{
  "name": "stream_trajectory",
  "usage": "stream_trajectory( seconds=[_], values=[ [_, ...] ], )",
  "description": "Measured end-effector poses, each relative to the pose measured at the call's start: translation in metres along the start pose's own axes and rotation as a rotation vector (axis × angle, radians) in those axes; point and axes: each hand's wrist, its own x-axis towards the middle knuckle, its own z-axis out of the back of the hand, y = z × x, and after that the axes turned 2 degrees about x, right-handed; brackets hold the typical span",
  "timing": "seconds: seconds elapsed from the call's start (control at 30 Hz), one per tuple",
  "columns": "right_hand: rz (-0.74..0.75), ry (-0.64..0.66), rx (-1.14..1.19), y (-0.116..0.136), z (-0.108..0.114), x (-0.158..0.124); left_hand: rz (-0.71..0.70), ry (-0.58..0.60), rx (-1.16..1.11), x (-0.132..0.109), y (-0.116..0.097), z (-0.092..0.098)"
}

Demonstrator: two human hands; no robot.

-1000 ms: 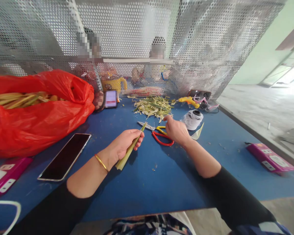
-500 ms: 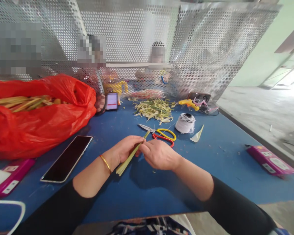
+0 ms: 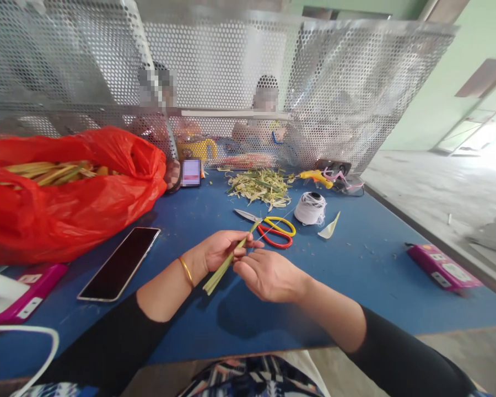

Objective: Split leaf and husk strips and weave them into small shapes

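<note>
Just above the blue tabletop (image 3: 182, 331), the right hand (image 3: 273, 275) is now close beside the left hand (image 3: 225, 248); one second ago it was at the scissors (image 3: 248, 215), well apart. The thread spool (image 3: 310, 209) has shifted nearer the scissors since then. Left fingers: grasping the leaf bundle (image 3: 221, 270). Right fingers: curled in at the bundle; whether they pinch the white thread (image 3: 273, 227) cannot be told.

Thread crosses the scissors' handles from the spool toward the hands. The scissors lie directly beyond the bundle's tip. A heap of clippings (image 3: 260, 187) lies behind them, a yellow glue gun (image 3: 317, 177) at its right. A red bag (image 3: 66, 215) occupies the left side, with a dark phone (image 3: 122, 267) before it.

Bundle: pale yellow-green, slender, held slanting, narrow at the far tip, with layered strips spreading at the near end.
</note>
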Motion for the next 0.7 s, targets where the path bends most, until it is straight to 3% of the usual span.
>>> stream_trajectory(
  seconds=[0.13,0.2,0.3,0.37,0.43,0.53,0.7],
  values=[
    [-0.06,0.043,0.126,-0.003,0.006,-0.006,0.019,-0.158,-0.066,-0.006,-0.008,-0.003],
    [-0.213,-0.026,0.133,-0.02,0.016,-0.012,-0.035,-0.222,-0.052,-0.008,-0.012,-0.002],
    [-0.818,-0.161,-0.194,-0.063,0.035,-0.021,-0.081,-0.27,-0.04,-0.012,-0.019,0.001],
    [-1.097,-0.079,-0.406,-0.092,0.044,-0.028,-0.104,-0.295,-0.032,-0.015,-0.022,0.003],
    [-1.248,0.091,-0.452,-0.114,0.049,-0.035,-0.118,-0.31,-0.024,-0.016,-0.025,0.004],
    [-1.302,0.261,-0.369,-0.13,0.051,-0.044,-0.129,-0.319,-0.016,-0.016,-0.026,0.007],
    [-1.225,0.234,-0.371,-0.121,0.054,-0.049,-0.139,-0.33,-0.013,-0.012,-0.026,0.011]
  ],
)
